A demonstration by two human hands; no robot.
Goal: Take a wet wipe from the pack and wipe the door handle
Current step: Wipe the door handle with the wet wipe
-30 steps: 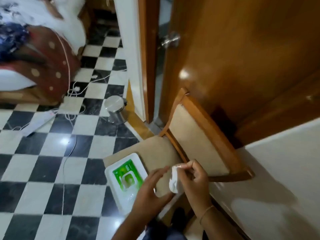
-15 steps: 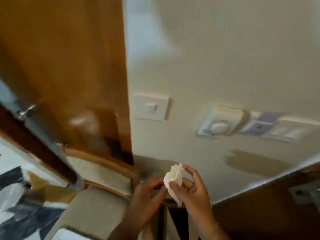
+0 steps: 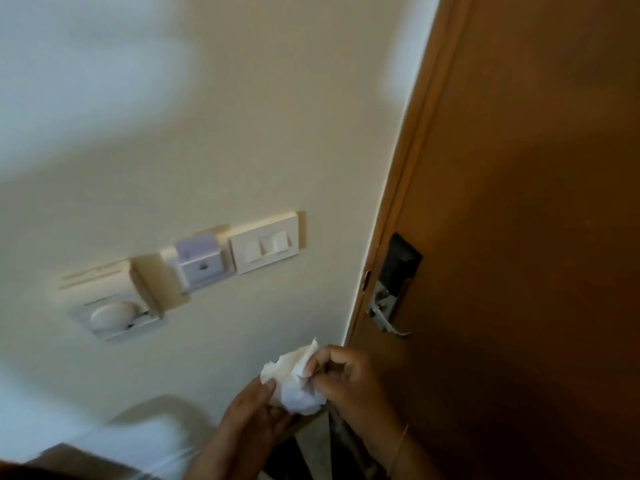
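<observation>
A crumpled white wet wipe [image 3: 294,377] sits between both hands low in the middle of the view. My left hand [image 3: 251,414] pinches its lower left side, and my right hand [image 3: 349,375] grips its upper right side. The silver lever door handle [image 3: 388,315] with a dark lock plate above it is on the brown wooden door [image 3: 519,237], a short way above and right of my right hand. The wipe does not touch the handle. The wipe pack is out of view.
A cream wall [image 3: 207,133] fills the left side. It carries a double light switch [image 3: 265,247], a purple-topped card holder [image 3: 199,263] and a round dial control [image 3: 112,315]. The door frame [image 3: 408,168] runs down between wall and door.
The view has swung right, from the floor, chair and wipe pack to the wall switches and the door with its lever handle. Both hands still hold the wipe.
</observation>
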